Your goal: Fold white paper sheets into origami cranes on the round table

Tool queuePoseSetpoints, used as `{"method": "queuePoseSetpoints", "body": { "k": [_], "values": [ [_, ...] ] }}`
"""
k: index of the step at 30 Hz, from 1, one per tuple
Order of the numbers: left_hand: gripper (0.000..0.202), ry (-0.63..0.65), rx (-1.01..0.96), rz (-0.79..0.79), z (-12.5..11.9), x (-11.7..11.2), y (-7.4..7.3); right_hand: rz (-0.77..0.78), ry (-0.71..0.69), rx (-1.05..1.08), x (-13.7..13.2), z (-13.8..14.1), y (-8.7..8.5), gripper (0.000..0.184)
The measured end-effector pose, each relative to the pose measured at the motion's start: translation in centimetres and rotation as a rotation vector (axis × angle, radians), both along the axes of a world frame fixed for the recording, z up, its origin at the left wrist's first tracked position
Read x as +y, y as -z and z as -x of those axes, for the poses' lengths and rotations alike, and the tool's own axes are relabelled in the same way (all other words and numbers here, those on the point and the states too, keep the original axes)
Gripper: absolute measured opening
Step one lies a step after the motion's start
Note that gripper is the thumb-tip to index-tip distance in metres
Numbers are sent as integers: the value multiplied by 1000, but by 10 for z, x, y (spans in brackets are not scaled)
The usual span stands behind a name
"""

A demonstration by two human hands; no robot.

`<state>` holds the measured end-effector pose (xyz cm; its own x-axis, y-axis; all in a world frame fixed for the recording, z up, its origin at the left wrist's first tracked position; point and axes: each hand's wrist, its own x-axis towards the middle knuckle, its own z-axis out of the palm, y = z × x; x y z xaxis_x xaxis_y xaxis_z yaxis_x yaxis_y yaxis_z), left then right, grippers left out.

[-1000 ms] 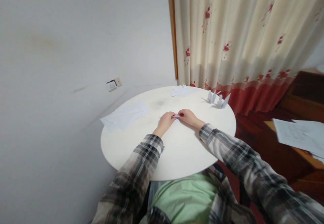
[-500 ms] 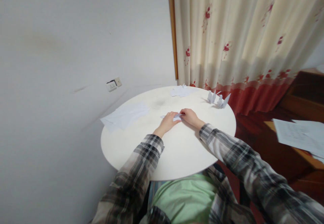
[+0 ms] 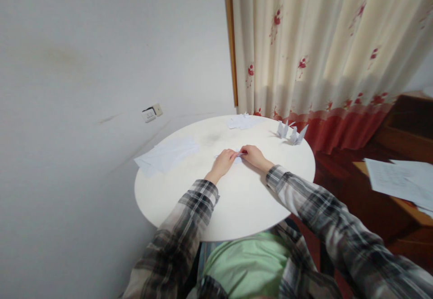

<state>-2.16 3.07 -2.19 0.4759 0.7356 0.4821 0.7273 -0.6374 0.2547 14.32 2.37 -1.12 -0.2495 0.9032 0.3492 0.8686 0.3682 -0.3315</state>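
Note:
A small piece of folded white paper [image 3: 238,159] is between my two hands, over the middle of the round white table [image 3: 233,213]. My left hand [image 3: 223,163] pinches it from the left, thumb and fingers together. From the right, my right hand [image 3: 253,155] grips its other end with closed fingertips. A thin paper tip pokes out beyond the left hand's far side. Much of the paper is hidden behind my fingers, so its exact shape is unclear.
Two folded paper cranes [image 3: 297,136] stand at the table's far right edge. Loose white sheets [image 3: 169,154] lie at the left, and more paper pieces [image 3: 241,122] at the back. A wall borders the left, a curtain [image 3: 304,73] the back. Printed sheets [image 3: 399,179] rest on wooden furniture at right.
My left thumb and fingers have drawn up from the paper's near edge and closed together at its fold. The right hand has barely moved and keeps its grip.

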Motion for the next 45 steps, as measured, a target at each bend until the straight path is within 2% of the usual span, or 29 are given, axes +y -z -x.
{"method": "queuePoseSetpoints", "body": {
  "k": [8,14,22,28,33,36,45],
  "values": [
    [28,8,-70,5,-1,-9,-7,12,-4,24,-2,1,-2,17],
    [19,-52,-11,7,1,-6,-4,-23,-44,69,-2,0,-1,17],
    [18,-105,37,6,4,-3,-4,-56,-107,110,-1,0,0,13],
    [19,-76,5,43,2,-4,-4,-42,-63,52,-1,0,0,15],
    [20,-144,-88,113,1,-6,-5,-6,-32,32,-5,2,-4,22],
    [19,-149,-79,107,1,-6,-5,8,-10,29,-6,4,-6,26],
    [20,-116,-20,87,1,-5,-5,25,-13,26,-4,2,-4,21]
  ]
}}
